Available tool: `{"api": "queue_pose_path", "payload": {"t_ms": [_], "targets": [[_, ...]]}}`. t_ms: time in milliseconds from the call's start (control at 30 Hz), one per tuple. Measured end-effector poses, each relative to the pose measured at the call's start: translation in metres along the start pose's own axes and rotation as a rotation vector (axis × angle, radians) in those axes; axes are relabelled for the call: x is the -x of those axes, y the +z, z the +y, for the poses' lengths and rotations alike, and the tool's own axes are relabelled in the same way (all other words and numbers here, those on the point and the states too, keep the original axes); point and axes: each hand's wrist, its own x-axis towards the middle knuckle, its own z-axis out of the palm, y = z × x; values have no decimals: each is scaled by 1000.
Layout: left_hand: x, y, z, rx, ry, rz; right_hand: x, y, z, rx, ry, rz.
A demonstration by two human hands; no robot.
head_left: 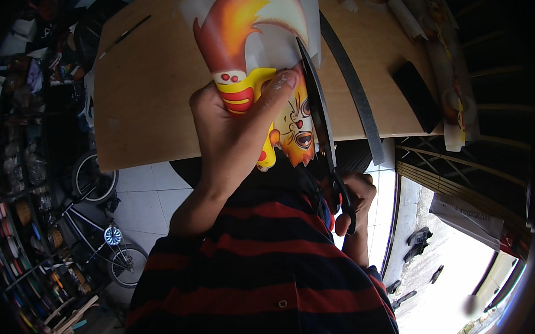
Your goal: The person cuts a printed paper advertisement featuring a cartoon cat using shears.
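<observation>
A sheet printed with a cartoon fox (222,40), in orange, yellow and white, is pinched in my left hand (236,126), thumb on top and fingers beneath. Part of it is cut along the figure's outline; a pale margin still surrounds the tail. My right hand (360,193) grips the handles of long black scissors (319,103). Their blades lie close together along the right side of the fox's face, tips pointing up toward the tail's end. Whether the blades touch the sheet there, I cannot tell.
Under the sheet stretches a brown table (147,88). A dark flat strip (359,90), a black phone-like slab (415,96) and a printed roll (454,116) lie on its right, a thin pen-like stick (126,35) on its left. Leftward stand a bicycle (89,227) and crowded shelves (19,238).
</observation>
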Motion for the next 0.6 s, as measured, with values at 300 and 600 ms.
{"api": "queue_pose_path", "payload": {"t_ms": [300, 600], "targets": [[0, 2, -2, 36, -17, 3, -1, 0, 1, 27, -1, 9], [-1, 0, -2, 12, -54, -29, 1, -1, -1, 27, 84, 24]]}}
